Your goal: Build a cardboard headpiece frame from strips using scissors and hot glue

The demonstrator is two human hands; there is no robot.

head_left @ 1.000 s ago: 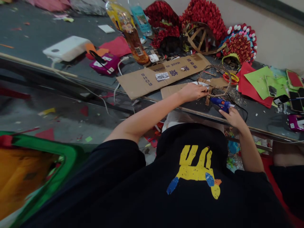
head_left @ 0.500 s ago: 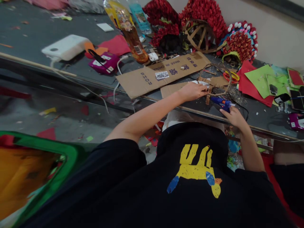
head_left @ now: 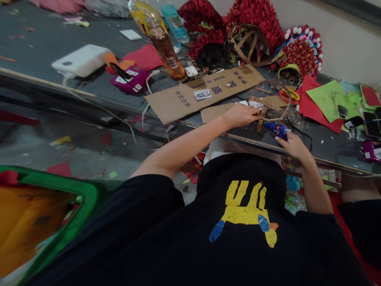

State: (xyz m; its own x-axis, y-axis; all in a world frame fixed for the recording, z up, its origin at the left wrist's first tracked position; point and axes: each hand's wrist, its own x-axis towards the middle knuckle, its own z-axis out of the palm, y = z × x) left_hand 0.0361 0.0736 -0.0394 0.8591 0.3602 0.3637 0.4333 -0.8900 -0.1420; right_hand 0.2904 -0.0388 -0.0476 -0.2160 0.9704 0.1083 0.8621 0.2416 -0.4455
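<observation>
Matt brown cardboard strip [head_left: 205, 93], glossy blue plastic glue gun [head_left: 275, 129], matt red and green paper sheets [head_left: 323, 103] near the table's right edge, smooth dark tabletop [head_left: 44, 43]

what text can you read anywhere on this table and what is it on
"MADE IN CHINA", upside down on the flat brown cardboard sheet.
"ROHS", upside down on the same cardboard.
White sticker on the cardboard: too small to read.
Tall orange drink bottle label: blurred.
Magenta box labels: unreadable.

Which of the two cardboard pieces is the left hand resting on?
The left hand rests on the small plain cardboard piece at the table edge, not the long printed sheet lying behind it.
</observation>
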